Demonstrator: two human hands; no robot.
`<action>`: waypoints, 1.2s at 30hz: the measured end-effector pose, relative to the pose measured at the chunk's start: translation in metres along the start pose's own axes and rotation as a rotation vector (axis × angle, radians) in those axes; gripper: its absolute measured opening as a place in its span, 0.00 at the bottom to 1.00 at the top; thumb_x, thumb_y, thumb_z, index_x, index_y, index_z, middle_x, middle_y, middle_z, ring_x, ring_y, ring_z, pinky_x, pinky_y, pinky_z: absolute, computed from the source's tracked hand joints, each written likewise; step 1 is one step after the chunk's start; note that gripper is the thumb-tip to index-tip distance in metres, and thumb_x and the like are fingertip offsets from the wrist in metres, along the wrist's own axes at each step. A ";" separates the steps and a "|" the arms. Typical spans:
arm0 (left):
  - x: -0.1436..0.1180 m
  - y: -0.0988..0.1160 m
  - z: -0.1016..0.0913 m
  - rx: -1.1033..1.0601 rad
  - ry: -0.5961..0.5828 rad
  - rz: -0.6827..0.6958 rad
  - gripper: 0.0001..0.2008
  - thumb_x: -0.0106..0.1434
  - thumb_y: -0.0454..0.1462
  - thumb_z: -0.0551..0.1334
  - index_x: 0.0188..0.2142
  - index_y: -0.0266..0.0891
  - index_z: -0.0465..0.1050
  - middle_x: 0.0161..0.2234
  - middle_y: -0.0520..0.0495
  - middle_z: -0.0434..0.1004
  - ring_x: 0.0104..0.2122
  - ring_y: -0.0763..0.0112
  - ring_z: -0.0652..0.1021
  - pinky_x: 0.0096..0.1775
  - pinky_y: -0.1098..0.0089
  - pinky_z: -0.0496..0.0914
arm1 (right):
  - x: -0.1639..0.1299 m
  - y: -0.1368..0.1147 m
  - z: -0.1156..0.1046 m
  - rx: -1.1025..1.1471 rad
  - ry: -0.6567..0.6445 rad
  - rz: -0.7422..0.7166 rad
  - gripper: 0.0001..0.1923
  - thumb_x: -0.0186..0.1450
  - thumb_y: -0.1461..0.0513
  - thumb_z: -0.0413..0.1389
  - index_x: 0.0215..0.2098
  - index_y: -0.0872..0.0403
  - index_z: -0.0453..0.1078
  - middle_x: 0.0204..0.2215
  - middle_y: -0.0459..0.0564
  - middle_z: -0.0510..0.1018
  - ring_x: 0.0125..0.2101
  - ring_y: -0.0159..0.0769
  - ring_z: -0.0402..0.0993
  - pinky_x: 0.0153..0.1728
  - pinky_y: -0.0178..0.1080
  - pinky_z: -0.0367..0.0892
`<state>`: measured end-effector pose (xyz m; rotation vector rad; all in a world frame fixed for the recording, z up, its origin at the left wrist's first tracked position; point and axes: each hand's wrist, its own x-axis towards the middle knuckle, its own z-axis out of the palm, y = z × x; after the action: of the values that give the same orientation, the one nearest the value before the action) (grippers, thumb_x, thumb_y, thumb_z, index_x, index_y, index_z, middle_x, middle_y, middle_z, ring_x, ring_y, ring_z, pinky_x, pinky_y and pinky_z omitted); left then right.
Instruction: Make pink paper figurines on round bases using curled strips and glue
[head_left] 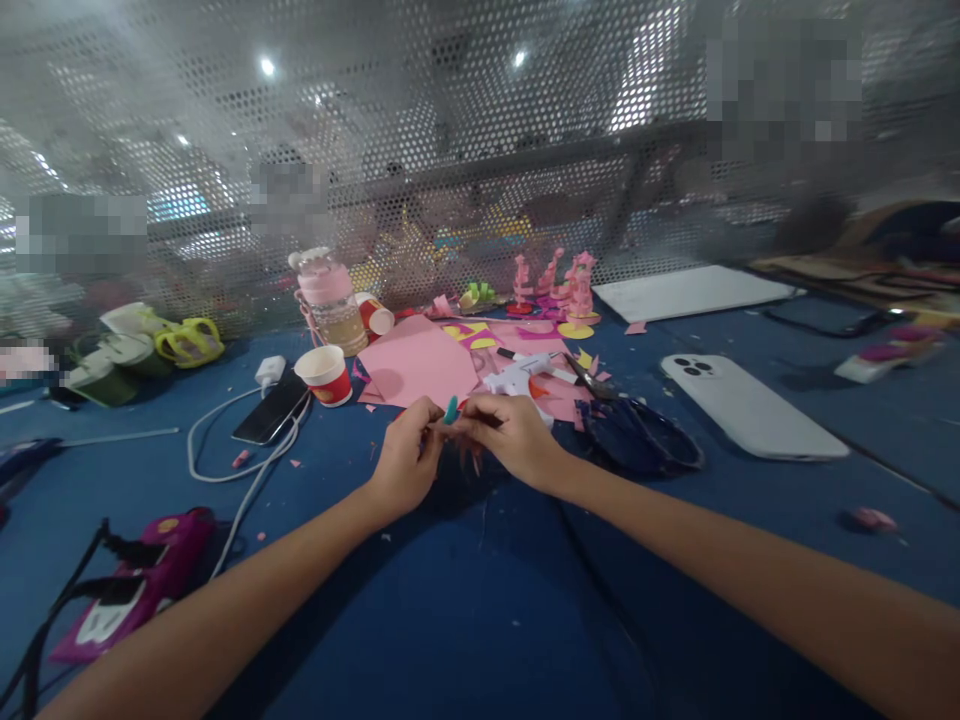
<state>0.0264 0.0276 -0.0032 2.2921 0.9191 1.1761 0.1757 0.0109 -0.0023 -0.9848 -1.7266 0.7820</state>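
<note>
Two bare forearms reach over the blue table (465,600). The left hand (405,465) and right hand (514,435) meet, together pinching a small teal piece (451,410) above the tabletop. Held only by fingertips, it might slip among the pink paper scraps (559,400).

No writing, brand, number or sign can be read anywhere here. The red and white paper cup (326,374) bears a small printed mark, too blurred to make out, and the white phone (750,408) lying back-up on the table (465,600) shows no legible logo.
</note>
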 end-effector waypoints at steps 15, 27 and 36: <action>0.000 0.002 -0.001 -0.018 -0.044 0.020 0.07 0.53 0.29 0.49 0.22 0.40 0.53 0.19 0.56 0.54 0.20 0.77 0.58 0.23 0.76 0.55 | 0.004 -0.002 -0.005 -0.225 -0.081 -0.187 0.22 0.61 0.48 0.46 0.21 0.56 0.65 0.14 0.43 0.66 0.18 0.26 0.61 0.20 0.30 0.52; -0.001 0.003 -0.002 0.009 -0.010 0.046 0.07 0.53 0.29 0.50 0.22 0.41 0.52 0.18 0.56 0.53 0.19 0.77 0.57 0.22 0.75 0.54 | 0.003 -0.002 -0.004 -0.130 -0.034 -0.080 0.23 0.56 0.45 0.49 0.18 0.55 0.63 0.12 0.43 0.66 0.16 0.26 0.61 0.19 0.31 0.54; -0.002 0.000 -0.001 0.016 -0.003 0.113 0.08 0.52 0.27 0.49 0.23 0.41 0.52 0.19 0.56 0.53 0.19 0.77 0.57 0.22 0.76 0.54 | 0.001 0.000 -0.002 -0.040 -0.006 -0.090 0.21 0.57 0.47 0.51 0.19 0.55 0.65 0.14 0.43 0.66 0.17 0.27 0.60 0.19 0.32 0.56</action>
<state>0.0248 0.0262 -0.0035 2.3856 0.8104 1.2142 0.1774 0.0120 -0.0012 -0.9253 -1.7853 0.6955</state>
